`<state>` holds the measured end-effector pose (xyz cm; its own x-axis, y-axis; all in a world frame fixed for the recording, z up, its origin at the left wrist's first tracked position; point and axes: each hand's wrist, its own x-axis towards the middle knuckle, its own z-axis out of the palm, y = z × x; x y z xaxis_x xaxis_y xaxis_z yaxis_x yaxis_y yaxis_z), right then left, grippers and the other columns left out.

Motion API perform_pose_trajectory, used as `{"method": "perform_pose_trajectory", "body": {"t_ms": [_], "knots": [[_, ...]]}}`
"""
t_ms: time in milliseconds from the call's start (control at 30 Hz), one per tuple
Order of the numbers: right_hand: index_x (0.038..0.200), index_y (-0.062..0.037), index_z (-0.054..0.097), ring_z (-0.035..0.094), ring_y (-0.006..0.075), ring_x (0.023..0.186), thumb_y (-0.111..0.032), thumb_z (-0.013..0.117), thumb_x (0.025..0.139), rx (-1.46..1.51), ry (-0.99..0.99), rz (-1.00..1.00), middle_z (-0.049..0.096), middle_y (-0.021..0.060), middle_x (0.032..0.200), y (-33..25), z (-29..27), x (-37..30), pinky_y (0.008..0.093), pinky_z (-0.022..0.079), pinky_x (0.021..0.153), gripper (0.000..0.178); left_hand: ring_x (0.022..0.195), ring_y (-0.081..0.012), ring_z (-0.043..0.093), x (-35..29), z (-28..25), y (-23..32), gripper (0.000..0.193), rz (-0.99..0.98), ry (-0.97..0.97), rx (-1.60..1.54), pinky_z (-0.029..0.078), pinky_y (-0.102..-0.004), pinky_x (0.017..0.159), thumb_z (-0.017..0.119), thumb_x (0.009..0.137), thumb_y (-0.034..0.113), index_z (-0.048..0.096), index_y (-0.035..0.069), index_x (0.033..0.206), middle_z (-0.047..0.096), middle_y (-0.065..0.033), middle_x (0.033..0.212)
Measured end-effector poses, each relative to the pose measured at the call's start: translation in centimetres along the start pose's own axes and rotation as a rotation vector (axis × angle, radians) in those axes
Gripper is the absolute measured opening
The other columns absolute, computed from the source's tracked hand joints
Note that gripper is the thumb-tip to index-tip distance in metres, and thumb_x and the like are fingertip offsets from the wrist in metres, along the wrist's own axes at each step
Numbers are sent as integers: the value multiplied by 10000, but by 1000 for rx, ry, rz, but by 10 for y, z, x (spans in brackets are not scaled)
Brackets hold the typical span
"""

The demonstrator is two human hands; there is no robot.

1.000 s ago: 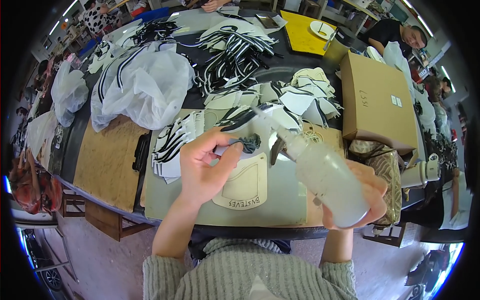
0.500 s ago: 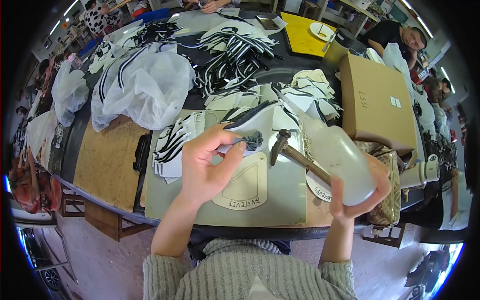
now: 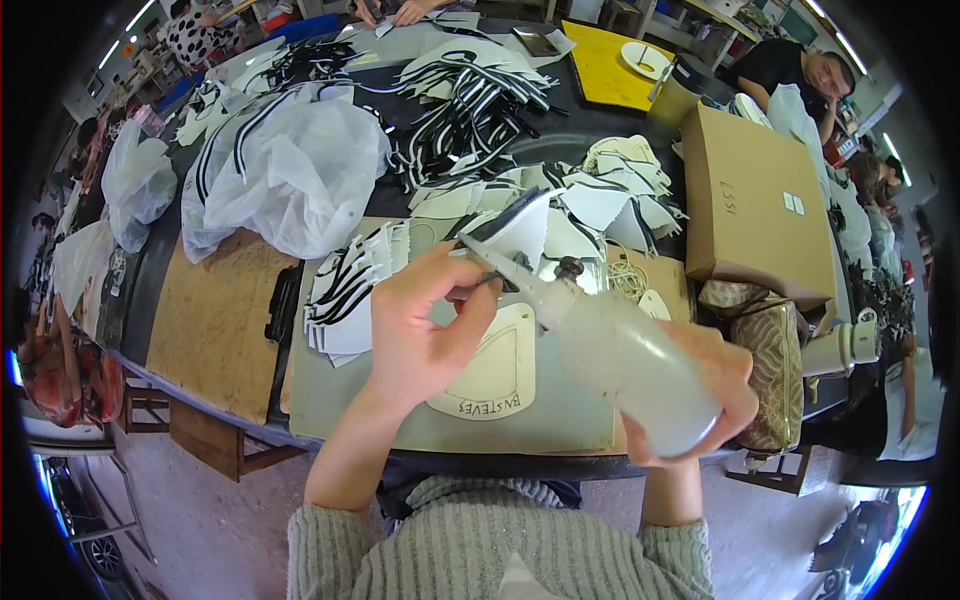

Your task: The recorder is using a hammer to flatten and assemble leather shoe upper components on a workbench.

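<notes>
My left hand pinches a white cut piece with a dark edge strip, along with a small dark grey wad of cloth at the fingertips. My right hand is wrapped round a translucent white squeeze bottle, tilted with its long pointed nozzle over the piece, close to the left fingers. Whether the tip touches it I cannot tell. Behind the bottle a hammer shows only its head. Below the hands, a cream template lies on a grey-green board.
A stack of white pieces with black edges lies left of my left hand. More piled pieces and a plastic bag are beyond. At right stand a cardboard box, patterned pouch and pale flask. Other people sit around the table.
My right hand has turned and moved the bottle left, bringing its nozzle from pointing away over to the piece. The bottle now covers most of the hammer. My left hand has shifted slightly.
</notes>
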<state>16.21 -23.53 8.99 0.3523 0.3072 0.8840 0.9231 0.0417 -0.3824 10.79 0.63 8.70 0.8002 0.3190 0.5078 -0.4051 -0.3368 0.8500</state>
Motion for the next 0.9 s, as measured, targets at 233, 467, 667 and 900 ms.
{"method": "perform_pose_trajectory", "body": {"t_ms": [233, 467, 667, 900], "knots": [[1236, -19, 379, 556, 310, 1039, -188, 760, 767, -140, 141, -63, 555, 227, 1136, 15, -13, 1, 451, 464, 922, 627, 632, -93, 618, -2, -3, 0, 54, -18, 1, -7, 497, -217, 682, 689, 812, -58, 656, -37, 848, 646, -75, 771], [1289, 17, 415, 541, 234, 1112, -211, 775, 803, 136, 606, 648, 553, 131, 1128, 21, -13, -4, 387, 433, 972, 646, 662, -56, 575, -7, -6, -3, 27, -143, 86, -147, 463, -194, 646, 668, 893, -44, 654, -58, 912, 649, -42, 822], [1292, 0, 417, 560, 213, 1053, -344, 823, 739, 474, 510, 822, 549, 109, 1114, 11, 0, -28, 361, 447, 954, 767, 703, -36, 562, 6, -3, -8, 66, -196, 70, -290, 437, -204, 588, 673, 924, -7, 638, -61, 935, 628, -30, 810], [1285, -54, 414, 543, 202, 1037, -275, 833, 743, 356, 452, 815, 507, 88, 1123, 0, -5, -34, 351, 484, 878, 719, 674, -68, 579, 7, 10, 4, 80, -230, 128, -197, 482, -219, 594, 681, 914, 19, 660, -37, 966, 649, -43, 840]]}}
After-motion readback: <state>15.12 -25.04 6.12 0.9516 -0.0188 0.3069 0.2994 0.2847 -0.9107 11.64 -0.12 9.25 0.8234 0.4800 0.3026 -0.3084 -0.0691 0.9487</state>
